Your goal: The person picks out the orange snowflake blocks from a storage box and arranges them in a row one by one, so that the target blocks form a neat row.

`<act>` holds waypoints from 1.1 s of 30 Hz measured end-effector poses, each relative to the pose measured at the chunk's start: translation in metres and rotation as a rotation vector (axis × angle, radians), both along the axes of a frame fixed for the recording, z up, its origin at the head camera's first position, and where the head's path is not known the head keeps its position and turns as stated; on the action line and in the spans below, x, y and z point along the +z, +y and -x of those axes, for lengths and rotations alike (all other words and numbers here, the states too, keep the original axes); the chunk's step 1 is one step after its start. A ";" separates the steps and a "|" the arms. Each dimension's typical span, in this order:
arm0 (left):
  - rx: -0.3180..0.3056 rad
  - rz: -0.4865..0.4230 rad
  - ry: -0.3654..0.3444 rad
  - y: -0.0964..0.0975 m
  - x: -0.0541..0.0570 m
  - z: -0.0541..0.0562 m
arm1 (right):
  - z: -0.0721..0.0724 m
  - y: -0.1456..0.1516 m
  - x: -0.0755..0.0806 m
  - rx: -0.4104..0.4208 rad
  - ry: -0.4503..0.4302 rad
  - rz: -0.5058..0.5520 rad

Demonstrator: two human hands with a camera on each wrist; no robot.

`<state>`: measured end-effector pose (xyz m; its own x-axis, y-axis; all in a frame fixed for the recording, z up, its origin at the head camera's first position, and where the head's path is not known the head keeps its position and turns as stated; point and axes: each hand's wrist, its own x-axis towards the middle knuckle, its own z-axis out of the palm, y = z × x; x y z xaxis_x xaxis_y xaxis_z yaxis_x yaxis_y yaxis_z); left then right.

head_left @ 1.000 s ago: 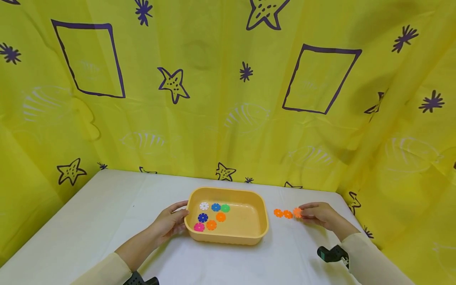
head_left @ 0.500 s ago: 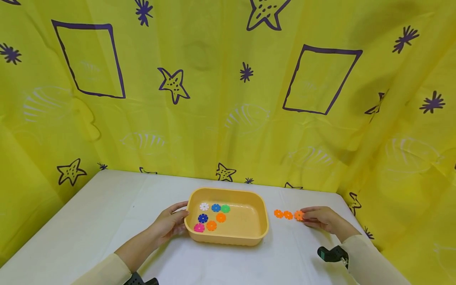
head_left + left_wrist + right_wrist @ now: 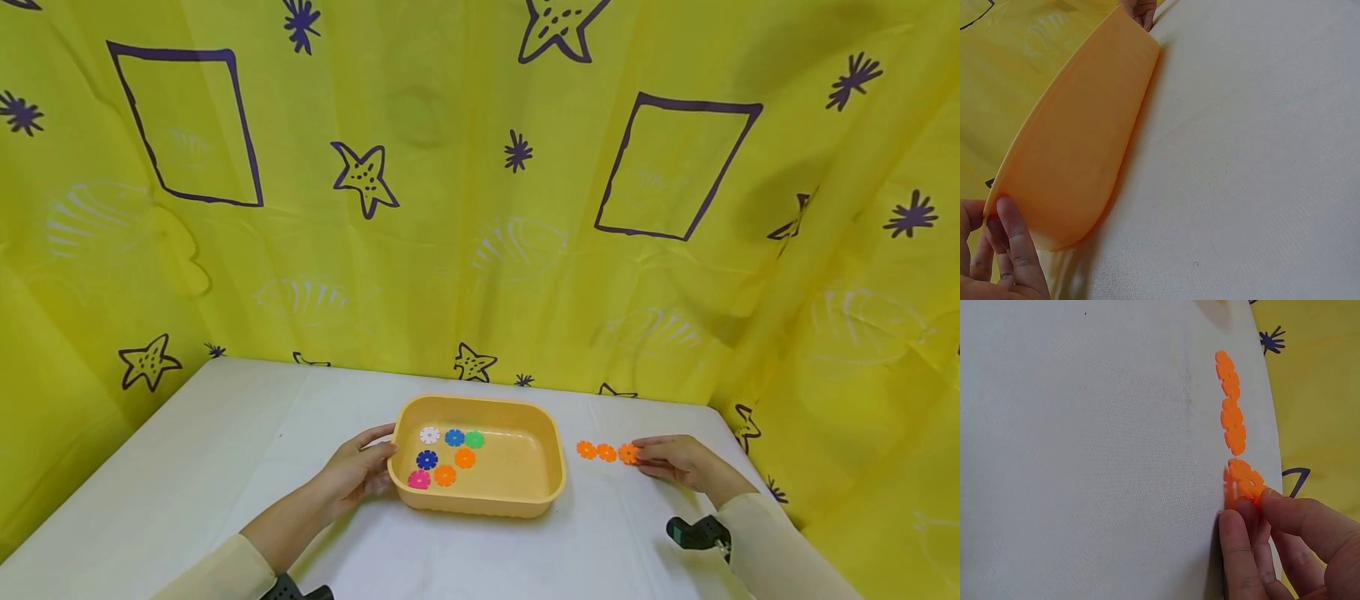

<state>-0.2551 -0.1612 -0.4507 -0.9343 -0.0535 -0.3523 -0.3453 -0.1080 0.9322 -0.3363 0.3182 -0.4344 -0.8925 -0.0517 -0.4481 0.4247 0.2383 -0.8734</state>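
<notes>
My left hand (image 3: 358,467) grips the left end of a yellow-orange plastic tray (image 3: 498,504). In the left wrist view, its fingers (image 3: 1022,250) pinch the tray's rim (image 3: 1054,94). Inside the tray, toward its left, lie several notched plastic discs, among them a white disc (image 3: 430,435) and a pink disc (image 3: 419,479). To the tray's right, my right hand (image 3: 678,461) pinches an orange notched disc (image 3: 1249,480) between thumb and fingers, tilted just above the table. Two orange discs (image 3: 1233,427) lie flat in a row beside it.
A white cloth covers the table (image 3: 480,558). Behind it hangs a yellow curtain (image 3: 450,275) with star and fish drawings, which also closes in both sides. Dark wrist devices (image 3: 699,533) sit on both sleeves.
My right hand has shifted slightly right and toward me with the orange disc, opening a gap from the two discs lying there. The left hand and tray have stayed put.
</notes>
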 end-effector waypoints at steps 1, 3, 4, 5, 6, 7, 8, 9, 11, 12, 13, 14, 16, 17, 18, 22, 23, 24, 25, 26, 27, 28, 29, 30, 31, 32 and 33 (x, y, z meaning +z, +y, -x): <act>0.001 0.000 -0.001 0.000 0.000 0.000 | 0.000 0.000 0.000 0.003 -0.001 -0.004; 0.004 -0.001 -0.001 0.000 0.000 0.000 | 0.000 0.000 0.001 0.010 -0.001 -0.010; 0.006 0.000 -0.002 0.000 0.000 0.000 | 0.000 -0.001 0.001 0.013 -0.001 -0.013; 0.007 0.000 -0.003 0.000 0.000 0.000 | 0.000 -0.001 0.001 0.017 -0.001 -0.014; 0.007 0.001 -0.004 0.000 0.000 0.000 | 0.000 -0.001 0.002 0.019 -0.002 -0.015; 0.006 0.003 -0.004 0.000 0.000 0.000 | -0.001 -0.001 0.002 0.024 -0.002 -0.015; 0.006 0.004 -0.005 0.000 0.000 0.000 | -0.001 -0.002 0.003 0.026 -0.002 -0.017; 0.006 0.005 -0.006 0.000 0.000 0.000 | -0.001 -0.002 0.003 0.032 -0.001 -0.020; 0.003 0.006 -0.006 0.000 0.001 0.000 | -0.001 -0.003 0.004 0.037 -0.001 -0.027; 0.003 0.007 -0.006 0.000 0.001 0.000 | -0.001 -0.003 0.004 0.038 -0.001 -0.033; 0.003 0.007 -0.006 0.000 0.001 0.000 | -0.001 -0.003 0.005 0.041 0.001 -0.042; 0.002 0.006 -0.006 0.000 0.001 0.000 | -0.001 -0.004 0.005 0.040 0.003 -0.050; 0.001 0.005 -0.005 0.001 0.002 0.000 | 0.000 -0.004 0.005 0.039 0.005 -0.061; 0.001 0.006 -0.005 0.001 0.002 0.000 | 0.001 -0.004 0.006 0.042 0.006 -0.066; 0.001 0.006 -0.006 0.001 0.002 0.000 | 0.001 -0.004 0.006 0.042 0.008 -0.070; 0.001 0.012 -0.010 0.001 0.003 0.000 | 0.002 -0.004 0.009 0.042 0.012 -0.090; 0.000 0.013 -0.011 0.001 0.003 0.000 | 0.002 -0.004 0.010 0.048 0.012 -0.098; -0.001 0.015 -0.012 0.001 0.003 0.000 | 0.002 -0.004 0.011 0.043 0.013 -0.106; -0.002 0.014 -0.012 0.000 0.002 0.000 | 0.002 -0.004 0.011 0.043 0.013 -0.114; -0.002 0.013 -0.012 0.000 0.002 0.000 | 0.002 -0.004 0.011 0.043 0.013 -0.120; -0.003 0.011 -0.010 0.000 0.002 0.000 | 0.002 -0.003 0.011 0.052 0.014 -0.124; -0.003 0.008 -0.008 0.000 0.002 0.000 | 0.002 -0.003 0.011 0.050 0.014 -0.124; -0.005 0.004 -0.004 0.000 0.002 0.000 | 0.002 -0.003 0.011 0.052 0.014 -0.122; -0.009 0.000 0.000 0.000 0.002 0.000 | 0.002 -0.002 0.011 0.050 0.015 -0.119; -0.012 -0.004 0.005 0.000 0.002 0.000 | 0.002 -0.002 0.011 0.052 0.015 -0.118; -0.016 -0.008 0.009 0.000 0.002 -0.001 | 0.002 -0.002 0.012 0.053 0.016 -0.116; -0.019 -0.011 0.014 -0.001 0.002 -0.001 | 0.001 -0.001 0.012 0.061 0.021 -0.115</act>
